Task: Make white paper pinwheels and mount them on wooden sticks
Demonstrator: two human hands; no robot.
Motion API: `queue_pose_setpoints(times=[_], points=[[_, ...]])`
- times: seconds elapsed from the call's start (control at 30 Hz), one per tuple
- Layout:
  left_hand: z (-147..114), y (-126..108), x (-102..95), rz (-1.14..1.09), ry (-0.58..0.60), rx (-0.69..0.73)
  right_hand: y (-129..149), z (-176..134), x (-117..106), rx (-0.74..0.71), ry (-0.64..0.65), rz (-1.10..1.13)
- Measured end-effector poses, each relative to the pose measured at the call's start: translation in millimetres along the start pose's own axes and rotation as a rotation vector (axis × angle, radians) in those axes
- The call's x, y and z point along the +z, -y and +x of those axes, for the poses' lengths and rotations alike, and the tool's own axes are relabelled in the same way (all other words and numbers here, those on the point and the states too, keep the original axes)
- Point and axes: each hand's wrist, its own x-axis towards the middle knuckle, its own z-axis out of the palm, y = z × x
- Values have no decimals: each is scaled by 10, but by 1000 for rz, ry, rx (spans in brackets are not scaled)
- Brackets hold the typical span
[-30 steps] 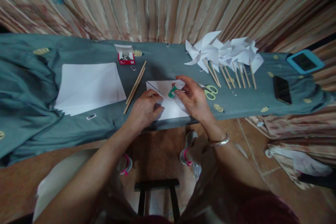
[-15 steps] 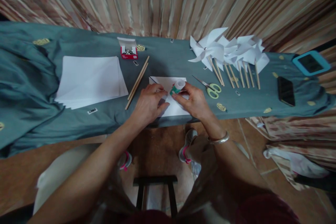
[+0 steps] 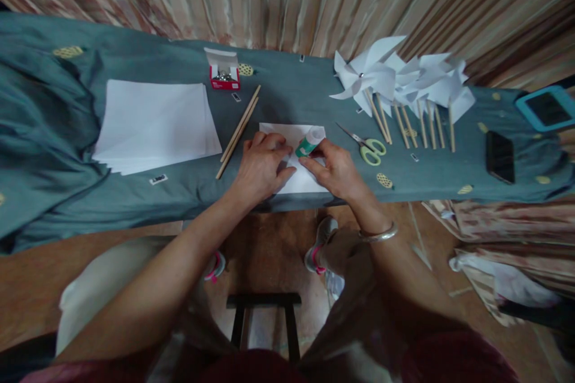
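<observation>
A small white sheet of paper point(image 3: 302, 182) lies at the front middle of the table, partly hidden by my hands. My left hand point(image 3: 263, 164) rests on its left side, fingers lying on the paper and thumb apart, holding nothing. In my right hand point(image 3: 335, 167) is a green and white glue stick point(image 3: 309, 142), gripped between thumb and fingers and tilted over the sheet. Its lower end is close to the paper; whether it touches I cannot tell. Scissors point(image 3: 366, 145) with light green handles lie right of my right hand. Wooden sticks point(image 3: 239, 133) lie left of my left hand.
A stack of white paper point(image 3: 155, 122) lies at the left. An open red box point(image 3: 224, 78) of small metal pieces stands at the back. Several white paper pinwheels point(image 3: 377, 75) on sticks lie at the back right. Farther right are a black phone point(image 3: 500, 157) and a blue-framed device point(image 3: 545, 109).
My left hand has shifted up over the sheet's upper left corner, where a dark diagonal line showed before. My right hand still holds the glue stick. The camera view has shifted slightly.
</observation>
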Motion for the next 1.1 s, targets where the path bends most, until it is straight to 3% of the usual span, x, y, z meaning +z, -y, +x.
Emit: queue_pose_setpoints(times=[1.1], points=[[8, 16, 16, 7, -4, 9, 6, 1, -13, -37, 63, -23]])
